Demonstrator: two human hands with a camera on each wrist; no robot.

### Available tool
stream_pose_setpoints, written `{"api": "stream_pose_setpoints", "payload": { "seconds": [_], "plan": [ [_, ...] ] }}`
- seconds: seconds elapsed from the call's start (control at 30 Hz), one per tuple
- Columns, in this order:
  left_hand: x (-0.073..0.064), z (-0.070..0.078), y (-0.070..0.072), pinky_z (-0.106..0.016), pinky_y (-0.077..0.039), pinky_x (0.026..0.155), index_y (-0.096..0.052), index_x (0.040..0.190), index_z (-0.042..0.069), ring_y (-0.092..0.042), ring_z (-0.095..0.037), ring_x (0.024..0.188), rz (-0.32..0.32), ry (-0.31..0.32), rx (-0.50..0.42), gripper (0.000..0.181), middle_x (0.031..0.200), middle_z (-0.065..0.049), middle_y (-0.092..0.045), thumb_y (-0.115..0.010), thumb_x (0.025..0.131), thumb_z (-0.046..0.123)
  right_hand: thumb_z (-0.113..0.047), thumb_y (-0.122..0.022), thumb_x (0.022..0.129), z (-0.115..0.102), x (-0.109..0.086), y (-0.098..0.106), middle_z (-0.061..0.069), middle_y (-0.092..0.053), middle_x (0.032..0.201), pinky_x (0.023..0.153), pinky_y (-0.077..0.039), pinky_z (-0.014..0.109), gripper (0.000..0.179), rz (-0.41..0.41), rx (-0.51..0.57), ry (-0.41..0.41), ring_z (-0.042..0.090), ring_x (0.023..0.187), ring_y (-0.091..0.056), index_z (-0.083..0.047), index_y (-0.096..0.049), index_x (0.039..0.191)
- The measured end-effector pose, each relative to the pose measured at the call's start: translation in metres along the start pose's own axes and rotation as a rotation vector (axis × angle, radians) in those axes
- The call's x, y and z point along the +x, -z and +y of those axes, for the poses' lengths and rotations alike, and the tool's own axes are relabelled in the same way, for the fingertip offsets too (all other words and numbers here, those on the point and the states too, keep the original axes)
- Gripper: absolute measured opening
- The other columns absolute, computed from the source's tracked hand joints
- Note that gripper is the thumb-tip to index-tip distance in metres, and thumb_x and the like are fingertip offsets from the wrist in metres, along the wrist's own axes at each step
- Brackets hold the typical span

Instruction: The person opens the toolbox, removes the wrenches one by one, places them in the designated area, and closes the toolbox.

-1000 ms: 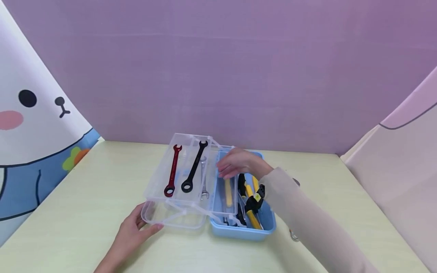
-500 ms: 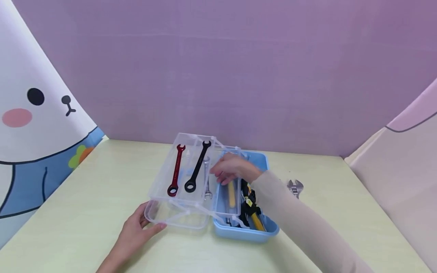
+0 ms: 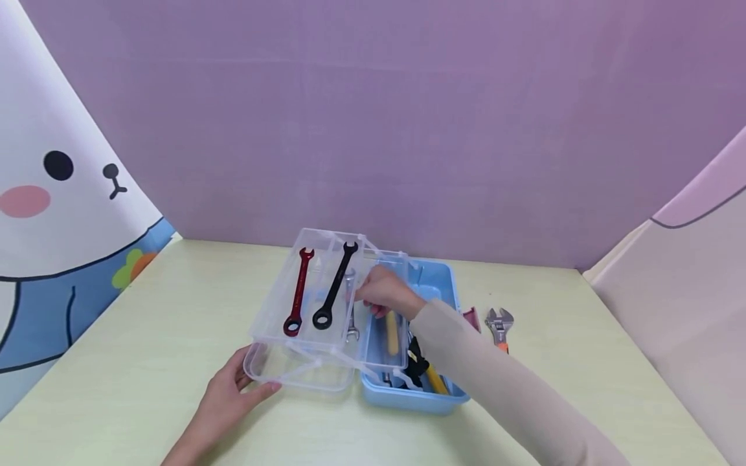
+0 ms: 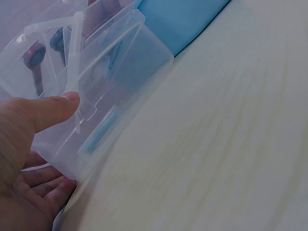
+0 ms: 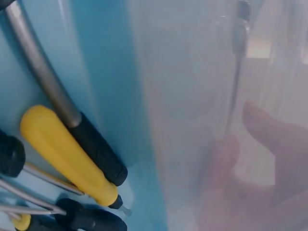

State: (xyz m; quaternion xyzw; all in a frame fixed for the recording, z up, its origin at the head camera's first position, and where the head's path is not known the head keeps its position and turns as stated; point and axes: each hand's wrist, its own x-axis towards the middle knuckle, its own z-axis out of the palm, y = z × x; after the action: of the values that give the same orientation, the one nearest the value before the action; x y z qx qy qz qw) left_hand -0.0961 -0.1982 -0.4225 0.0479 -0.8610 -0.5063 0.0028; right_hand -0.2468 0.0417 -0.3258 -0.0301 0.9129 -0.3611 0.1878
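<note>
My left hand point(image 3: 224, 398) grips the near-left corner of the clear plastic lid point(image 3: 300, 375) of a toolbox, thumb above and fingers curled beneath. Clear trays fold out over the light-blue toolbox base point(image 3: 410, 402). On the upper tray lie a red wrench point(image 3: 299, 291) and a black wrench point(image 3: 335, 288). My right hand point(image 3: 384, 290) reaches in beside the upper tray, fingertips by a silver wrench point(image 3: 351, 317) in the tray below. Through cloudy plastic in the right wrist view, thumb and finger are near its thin shaft; whether they pinch it is unclear.
A beige-handled tool point(image 3: 392, 333) lies in a tray over the base. Yellow- and black-handled tools, including a yellow screwdriver point(image 5: 67, 154), fill the base. Right of it lie an adjustable wrench point(image 3: 499, 325) and a partly hidden dark-red object point(image 3: 472, 318). A purple backdrop point(image 3: 373, 129) closes the back.
My right hand has moved left and slightly down from above the beige-handled tool to the silver wrench, its fingers drawing in. My left hand keeps hold of the lid.
</note>
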Motion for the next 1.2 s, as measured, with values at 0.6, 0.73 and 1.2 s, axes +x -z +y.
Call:
{"api": "stream_pose_setpoints", "payload": {
  "seconds": [0.6,0.73,1.2],
  "plan": [
    [-0.002,0.004,0.0,-0.034,-0.053,0.094,-0.037,0.14,0.0,-0.05,-0.04,0.125,-0.005,0.034,-0.003,0.077,0.141,-0.03,-0.043,-0.078,0.079,0.022,-0.006,-0.071,0.073,-0.004,-0.014,0.004,0.003,-0.054,0.05,0.059,-0.061,0.035,0.025,0.052,-0.056,0.067,0.012,0.042,-0.055,-0.007,-0.053,0.056],
    [-0.002,0.003,0.0,-0.034,-0.053,0.093,-0.037,0.14,0.0,-0.05,-0.041,0.125,-0.002,0.03,-0.011,0.076,0.141,-0.03,-0.043,-0.078,0.079,0.021,-0.004,-0.072,0.072,-0.006,-0.014,0.005,0.005,-0.056,0.054,0.063,-0.061,0.037,0.021,0.057,-0.095,0.058,0.015,0.046,-0.058,-0.006,-0.054,0.061],
    [0.001,-0.001,0.001,-0.033,-0.054,0.092,-0.037,0.14,0.0,-0.051,-0.04,0.124,-0.004,0.02,-0.013,0.076,0.141,-0.03,-0.043,-0.078,0.079,0.021,-0.004,-0.072,0.071,-0.006,-0.007,0.012,0.009,-0.062,0.066,0.062,-0.061,0.032,0.016,0.034,-0.071,-0.052,0.018,0.056,-0.063,-0.001,-0.058,0.077]
  ]
}}
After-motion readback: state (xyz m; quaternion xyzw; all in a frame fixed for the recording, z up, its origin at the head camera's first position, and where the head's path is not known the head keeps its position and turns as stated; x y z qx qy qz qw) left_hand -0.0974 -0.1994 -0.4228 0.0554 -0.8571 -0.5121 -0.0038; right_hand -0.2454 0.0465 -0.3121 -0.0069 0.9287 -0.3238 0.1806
